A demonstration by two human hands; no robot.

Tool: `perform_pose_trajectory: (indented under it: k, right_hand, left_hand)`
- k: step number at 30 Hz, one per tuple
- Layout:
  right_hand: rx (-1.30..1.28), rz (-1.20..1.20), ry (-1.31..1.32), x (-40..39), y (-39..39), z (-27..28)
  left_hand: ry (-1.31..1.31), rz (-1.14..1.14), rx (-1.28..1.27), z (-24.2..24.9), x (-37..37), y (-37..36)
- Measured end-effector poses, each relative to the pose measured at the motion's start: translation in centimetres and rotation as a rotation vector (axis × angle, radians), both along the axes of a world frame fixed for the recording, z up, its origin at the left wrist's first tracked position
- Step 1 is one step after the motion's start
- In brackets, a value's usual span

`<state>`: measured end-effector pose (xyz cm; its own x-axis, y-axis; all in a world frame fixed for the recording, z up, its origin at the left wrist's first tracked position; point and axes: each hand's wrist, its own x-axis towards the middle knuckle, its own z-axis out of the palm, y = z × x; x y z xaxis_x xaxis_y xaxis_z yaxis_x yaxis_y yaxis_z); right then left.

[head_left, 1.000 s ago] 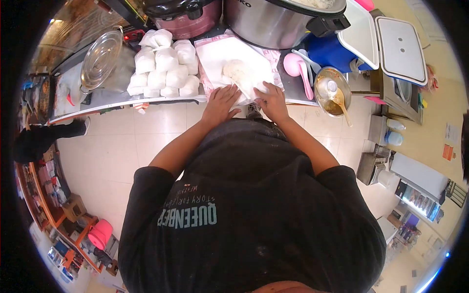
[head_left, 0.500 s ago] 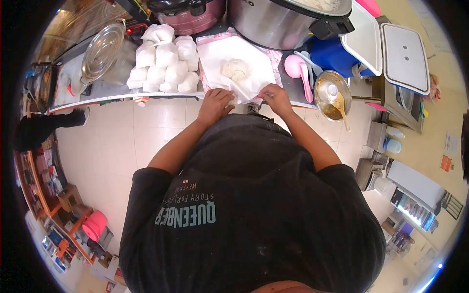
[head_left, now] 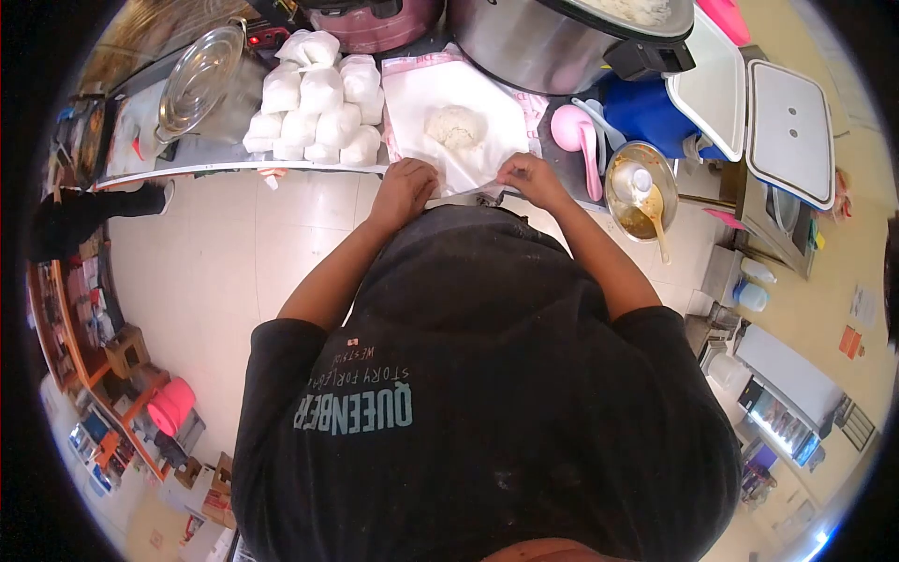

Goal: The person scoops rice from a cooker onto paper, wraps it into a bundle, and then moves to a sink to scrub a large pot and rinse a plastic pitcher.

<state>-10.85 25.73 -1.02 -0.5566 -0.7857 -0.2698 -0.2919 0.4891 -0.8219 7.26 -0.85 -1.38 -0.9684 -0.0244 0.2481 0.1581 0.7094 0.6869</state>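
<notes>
A mound of cooked rice lies on a white sheet of wrapping paper at the counter's front edge. My left hand is closed at the paper's near left corner, fingers curled on its edge. At the near right corner, my right hand pinches the paper between thumb and fingers. The paper's near edge is lifted slightly between the two hands. More sheets with pink print lie underneath. Left of the paper, several wrapped white bundles are stacked in a pile.
Behind the paper stands a large steel rice cooker. To the right are a pink rice scoop and a steel bowl with a ladle. A lidded pot stands at left. Another person's leg shows beyond the counter's left end.
The view has shifted slightly. My left hand has turned and its fingers have curled more at the paper's corner. My right hand keeps its pinch; the rice stays on the sheet.
</notes>
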Motion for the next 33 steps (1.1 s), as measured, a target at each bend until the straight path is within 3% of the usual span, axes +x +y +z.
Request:
perform_pose_trajectory:
  k: [9, 12, 18, 27, 33]
  right_hand:
    - [-0.055, -0.055, -0.105, -0.5, -0.5, -1.0]
    - [0.024, -0.033, -0.088, -0.6, -0.6, -0.6]
    - [-0.04, -0.073, -0.12, -0.5, -0.8, -0.6]
    - [0.027, -0.07, -0.103, -0.3, -0.9, 0.5]
    - [-0.072, 0.064, 0.112, 0.4, -1.2, 2.5]
  left_hand:
    - [-0.139, 0.153, -0.028, 0.0, -0.7, 0.5]
    - [-0.09, -0.024, -0.034, 2.4, -0.4, 0.0]
    - [-0.052, -0.144, -0.112, 1.0, -0.1, -0.7]
    - [-0.066, -0.096, -0.004, -0.3, -0.9, -1.1]
    - [-0.093, -0.113, 0.178, -0.2, -2.1, -1.8]
